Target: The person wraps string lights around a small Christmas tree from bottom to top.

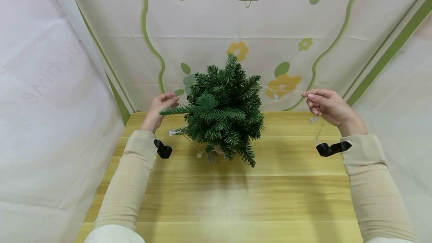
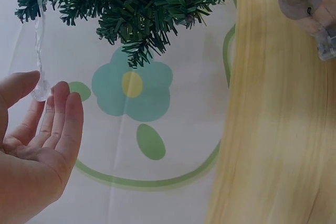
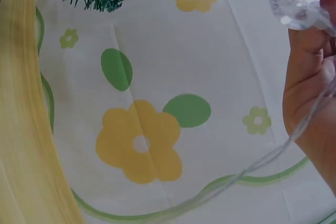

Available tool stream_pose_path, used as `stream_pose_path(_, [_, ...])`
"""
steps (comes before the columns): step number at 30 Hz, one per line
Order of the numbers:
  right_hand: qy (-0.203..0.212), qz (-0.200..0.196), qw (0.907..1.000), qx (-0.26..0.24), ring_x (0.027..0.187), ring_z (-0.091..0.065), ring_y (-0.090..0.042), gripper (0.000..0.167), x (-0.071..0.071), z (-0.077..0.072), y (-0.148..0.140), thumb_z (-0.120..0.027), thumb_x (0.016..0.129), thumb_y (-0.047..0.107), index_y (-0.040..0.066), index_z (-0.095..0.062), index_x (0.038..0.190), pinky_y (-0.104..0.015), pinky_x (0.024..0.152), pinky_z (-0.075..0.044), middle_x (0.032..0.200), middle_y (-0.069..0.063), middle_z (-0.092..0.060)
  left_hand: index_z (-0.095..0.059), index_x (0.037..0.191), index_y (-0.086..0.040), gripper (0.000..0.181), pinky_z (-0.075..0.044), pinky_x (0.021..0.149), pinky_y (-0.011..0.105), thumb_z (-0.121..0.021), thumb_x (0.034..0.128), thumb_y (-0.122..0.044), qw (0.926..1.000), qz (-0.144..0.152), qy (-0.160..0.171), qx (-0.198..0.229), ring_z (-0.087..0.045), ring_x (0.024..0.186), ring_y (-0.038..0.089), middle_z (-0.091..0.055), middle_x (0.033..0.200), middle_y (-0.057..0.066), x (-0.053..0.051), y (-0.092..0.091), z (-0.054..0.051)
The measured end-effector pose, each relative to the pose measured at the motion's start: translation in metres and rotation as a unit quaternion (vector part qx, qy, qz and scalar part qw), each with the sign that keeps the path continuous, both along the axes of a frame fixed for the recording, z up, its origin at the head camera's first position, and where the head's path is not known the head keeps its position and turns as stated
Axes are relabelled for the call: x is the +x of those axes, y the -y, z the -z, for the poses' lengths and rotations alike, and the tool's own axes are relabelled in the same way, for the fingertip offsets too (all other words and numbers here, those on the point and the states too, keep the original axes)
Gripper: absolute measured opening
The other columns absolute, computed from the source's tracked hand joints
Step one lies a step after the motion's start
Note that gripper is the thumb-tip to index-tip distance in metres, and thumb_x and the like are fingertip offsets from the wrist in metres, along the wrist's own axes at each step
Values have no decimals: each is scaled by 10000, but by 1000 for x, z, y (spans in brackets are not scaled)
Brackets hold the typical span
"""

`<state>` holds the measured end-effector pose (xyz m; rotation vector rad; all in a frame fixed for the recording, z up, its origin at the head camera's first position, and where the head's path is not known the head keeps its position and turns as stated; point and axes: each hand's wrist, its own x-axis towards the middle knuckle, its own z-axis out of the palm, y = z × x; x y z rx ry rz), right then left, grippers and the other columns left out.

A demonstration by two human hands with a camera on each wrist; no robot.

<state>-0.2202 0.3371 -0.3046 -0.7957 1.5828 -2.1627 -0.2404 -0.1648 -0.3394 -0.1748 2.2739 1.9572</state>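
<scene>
A small artificial Christmas tree (image 1: 226, 111) stands on the wooden table, with a clear string light (image 1: 199, 155) draped about its lower left branches. At the tree's left, my left hand (image 1: 159, 110) pinches the string by a clear bulb (image 2: 41, 88) between thumb and index finger; the other fingers are fairly straight. Off to the right, my right hand (image 1: 327, 107) pinches the thin wire, which runs from the tree's right side with a bulb (image 1: 275, 96) hanging on it. A clear bulb (image 3: 295, 2) shows by the right fingers. Behind the tree, the wire is hidden.
The wooden table (image 1: 216, 201) ends at a printed cloth backdrop (image 1: 209, 21) close behind the tree. White cloth sides (image 1: 50, 123) stand left and right. A black camera (image 1: 163, 149) is on the left sleeve and another black camera (image 1: 332, 148) on the right.
</scene>
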Motion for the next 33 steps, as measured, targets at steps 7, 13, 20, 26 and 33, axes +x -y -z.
stream_pose_path(7, [-189,-480,9987,-27,636,-603,-56,403,5,-8,10,-281,1019,-41,8,-664,1136,-167,516,-490,816,-27,-681,-387,1425,-1,507,-440,880,179,-533,982,-199,10000,56,31,-1,-546,922,53,-536,981,-120,3,-1,0])
stream_pose_path(13, [-464,-1093,9927,198,687,-632,-85,424,10,-15,17,-233,1011,-78,11,-569,1253,-197,519,-480,879,-19,-674,-407,1423,-23,499,-424,901,199,-523,987,-235,9999,93,28,-114,-535,924,47,-517,1026,-102,5,-1,2])
stream_pose_path(20, [-918,-1751,9748,1030,839,-679,-103,489,18,-28,24,-263,975,-144,56,-459,1375,-225,665,-565,1072,-24,-706,-392,1443,-61,522,-449,833,162,-539,981,-256,9995,61,311,-73,-530,916,17,-530,1000,-119,3,1,3])
stream_pose_path(26, [-955,-1430,9820,787,877,-701,-116,353,24,-33,33,-301,985,-118,34,-571,1155,-211,700,-571,1061,-35,-721,-357,1466,-71,535,-453,961,223,-522,989,-248,9990,102,435,6,-522,983,30,-518,1305,58,2,2,6])
stream_pose_path(33, [-1435,-1523,9778,80,1068,-669,-188,363,23,-33,35,-315,967,-151,-21,-588,1167,-263,963,-514,938,-15,-695,-314,1484,-70,516,-365,1140,354,-445,1020,-254,9990,284,348,31,-400,1347,253,-340,1517,147,4,6,11])
